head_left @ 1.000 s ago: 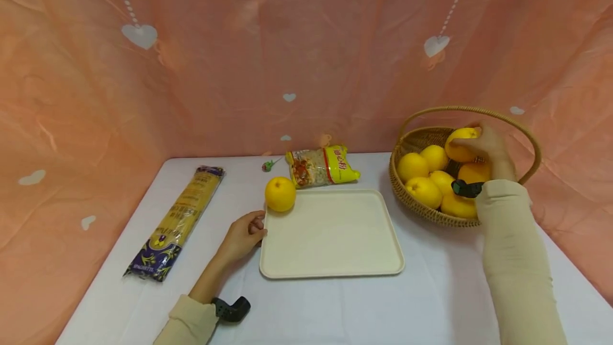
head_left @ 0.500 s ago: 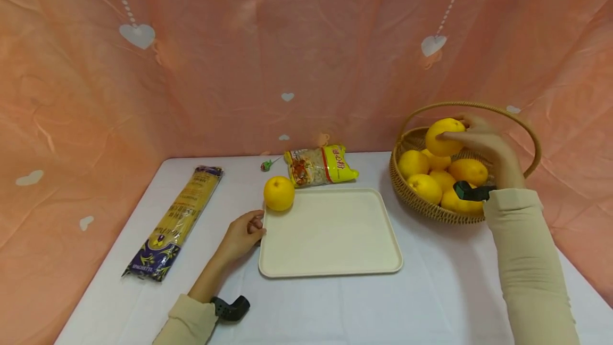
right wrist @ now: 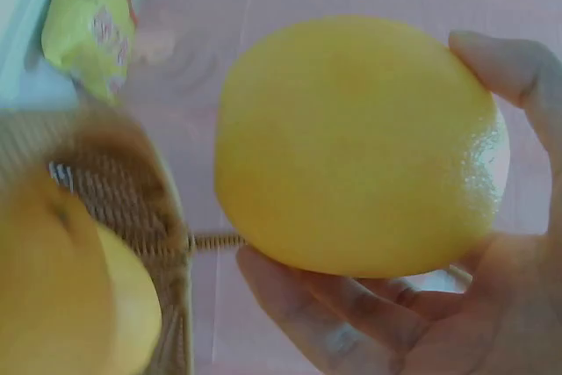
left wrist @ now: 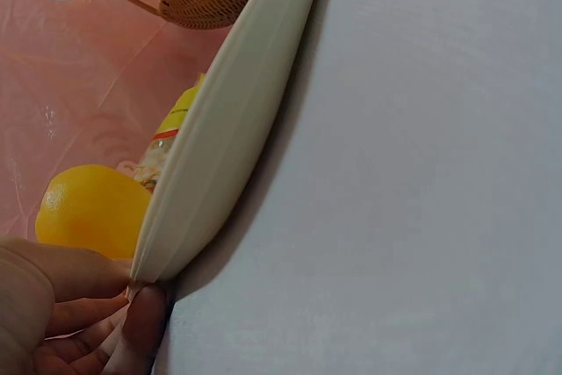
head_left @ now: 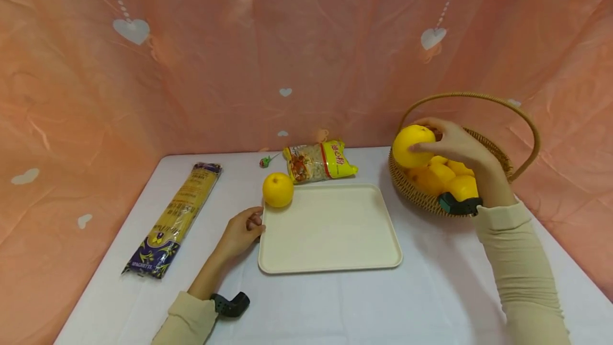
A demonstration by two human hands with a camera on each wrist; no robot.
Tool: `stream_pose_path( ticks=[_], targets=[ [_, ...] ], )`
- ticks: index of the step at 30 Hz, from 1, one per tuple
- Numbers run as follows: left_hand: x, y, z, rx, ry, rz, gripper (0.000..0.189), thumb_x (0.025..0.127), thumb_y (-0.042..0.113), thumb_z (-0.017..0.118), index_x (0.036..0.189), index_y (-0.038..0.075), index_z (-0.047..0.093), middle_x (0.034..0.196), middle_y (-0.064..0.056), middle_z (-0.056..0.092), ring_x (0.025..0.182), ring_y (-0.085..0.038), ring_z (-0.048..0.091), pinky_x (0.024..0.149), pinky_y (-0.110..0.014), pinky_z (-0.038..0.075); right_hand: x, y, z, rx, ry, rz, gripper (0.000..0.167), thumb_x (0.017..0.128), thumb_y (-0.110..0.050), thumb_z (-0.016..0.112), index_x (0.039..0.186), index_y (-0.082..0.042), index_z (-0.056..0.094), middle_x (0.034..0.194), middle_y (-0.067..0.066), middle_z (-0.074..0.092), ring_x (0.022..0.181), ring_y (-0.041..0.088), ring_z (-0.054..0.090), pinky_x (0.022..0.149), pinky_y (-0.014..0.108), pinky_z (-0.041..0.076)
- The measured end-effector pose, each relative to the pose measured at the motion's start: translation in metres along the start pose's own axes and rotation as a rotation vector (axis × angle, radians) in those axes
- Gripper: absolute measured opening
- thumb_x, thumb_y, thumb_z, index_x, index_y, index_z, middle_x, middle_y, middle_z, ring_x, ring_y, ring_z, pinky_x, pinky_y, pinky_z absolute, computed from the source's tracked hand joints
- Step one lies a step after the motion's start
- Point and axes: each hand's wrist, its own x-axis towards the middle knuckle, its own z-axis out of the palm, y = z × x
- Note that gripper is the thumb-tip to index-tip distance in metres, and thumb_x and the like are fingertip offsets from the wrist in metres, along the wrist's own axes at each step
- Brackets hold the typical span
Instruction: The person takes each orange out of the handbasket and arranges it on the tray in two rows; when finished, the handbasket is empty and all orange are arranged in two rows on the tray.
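My right hand [head_left: 455, 145] grips a plump yellow orange [right wrist: 360, 147] over the left rim of a wicker basket [head_left: 407, 190]. In the right wrist view, thumb and fingers wrap its opposite sides. More yellow fruit [head_left: 462, 188] fills the basket, partly hidden by the hand. My left hand [head_left: 241, 232] holds the left edge of a cream rectangular tray [head_left: 335, 233]. The left wrist view shows its thumb and fingers pinching the tray's rim [left wrist: 211, 147]. Another round yellow orange [head_left: 278, 190] sits in the tray's far left corner.
A long spaghetti packet [head_left: 174, 220] lies left of the tray. Behind the tray are a yellow-ended food bag [head_left: 320, 162] and a small green lollipop [head_left: 265, 162]. The basket's tall handle [head_left: 479, 97] arches above it. Pink curtain [head_left: 215, 68] backs the table.
My right hand has lifted the orange out of the pile and carried it left to the basket's near-left side. The left hand stays at the tray.
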Motion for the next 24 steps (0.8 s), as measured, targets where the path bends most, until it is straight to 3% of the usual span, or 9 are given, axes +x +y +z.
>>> stream_pose_path(
  ticks=[4,7,15,19,24],
  targets=[
    [0.000,-0.001,0.000,0.005,0.004,0.007,0.044,0.083,-0.001,0.064,0.125,-0.008,0.051,0.089,-0.011,0.058,0.073,-0.016,0.053,0.062,-0.023,0.047,0.001,-0.009,0.018,0.001,0.057,-0.012,0.061,0.082,-0.033,0.069,0.134,-0.012,0.045,0.124,0.013,0.051,0.091,0.026,0.050,0.076,0.038,0.043],
    [0.000,-0.002,0.000,0.003,0.004,0.009,0.045,0.083,-0.001,0.064,0.125,-0.008,0.051,0.089,-0.011,0.058,0.073,-0.016,0.053,0.061,-0.023,0.047,0.001,-0.013,0.033,0.036,0.112,-0.030,0.061,0.080,-0.033,0.071,0.133,-0.014,0.046,0.125,0.012,0.051,0.101,0.028,0.049,0.083,0.042,0.041],
    [0.001,-0.002,0.001,-0.012,0.006,-0.007,0.045,0.083,-0.001,0.064,0.126,-0.007,0.051,0.089,-0.011,0.058,0.073,-0.016,0.053,0.061,-0.022,0.048,0.013,-0.020,0.076,0.234,0.191,-0.113,0.063,0.078,-0.024,0.074,0.133,-0.012,0.046,0.131,0.009,0.046,0.107,0.028,0.050,0.088,0.044,0.044],
    [0.002,-0.002,0.001,-0.015,0.009,0.003,0.045,0.083,-0.001,0.064,0.125,-0.007,0.051,0.089,-0.012,0.058,0.074,-0.017,0.053,0.061,-0.022,0.047,0.023,-0.021,0.098,0.215,0.197,-0.187,0.064,0.075,-0.022,0.077,0.132,-0.010,0.049,0.128,0.012,0.047,0.108,0.030,0.049,0.091,0.047,0.045],
    [0.002,-0.001,0.001,-0.019,0.003,0.005,0.045,0.083,-0.002,0.063,0.126,-0.008,0.051,0.089,-0.011,0.058,0.073,-0.016,0.054,0.060,-0.022,0.048,0.034,-0.023,0.129,0.197,0.147,-0.254,0.067,0.071,-0.020,0.080,0.130,-0.008,0.050,0.127,0.014,0.047,0.111,0.031,0.049,0.091,0.048,0.045]
  ],
)
